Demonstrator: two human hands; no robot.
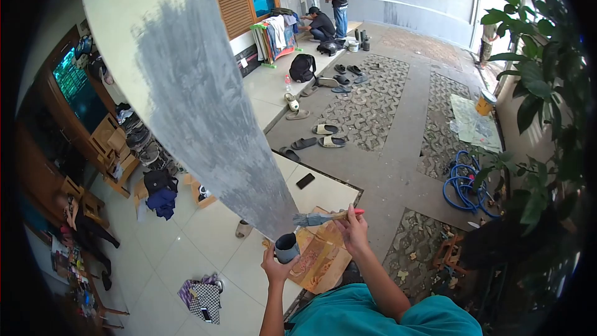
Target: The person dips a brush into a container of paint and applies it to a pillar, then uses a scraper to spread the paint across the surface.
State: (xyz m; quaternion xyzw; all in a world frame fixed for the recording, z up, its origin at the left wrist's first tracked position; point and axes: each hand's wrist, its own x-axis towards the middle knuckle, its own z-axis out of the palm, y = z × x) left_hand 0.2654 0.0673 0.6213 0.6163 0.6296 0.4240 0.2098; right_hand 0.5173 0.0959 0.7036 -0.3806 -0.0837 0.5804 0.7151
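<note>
A pillar [199, 100] stands in front, its pale surface partly covered with streaky grey paint. My left hand [277, 269] is wrapped round a small grey cup [286, 248], close to the pillar's foot. In my right hand [353, 231] is a paintbrush [323, 217] with a wooden and red handle. Its grey-coated bristles point left, just above the cup and beside the pillar's lower edge; whether they touch the pillar I cannot tell. Under the cup and brush, paint-marked cardboard [320, 258] lies on the floor.
A phone [305, 180] and several sandals [332, 142] lie beyond the cardboard. A blue hose [463, 187] is coiled at right, near leafy branches [538, 87]. Two people [339, 0] are at the back; another person [87, 230] sits at left. Checkered cloth [205, 299] lies lower left.
</note>
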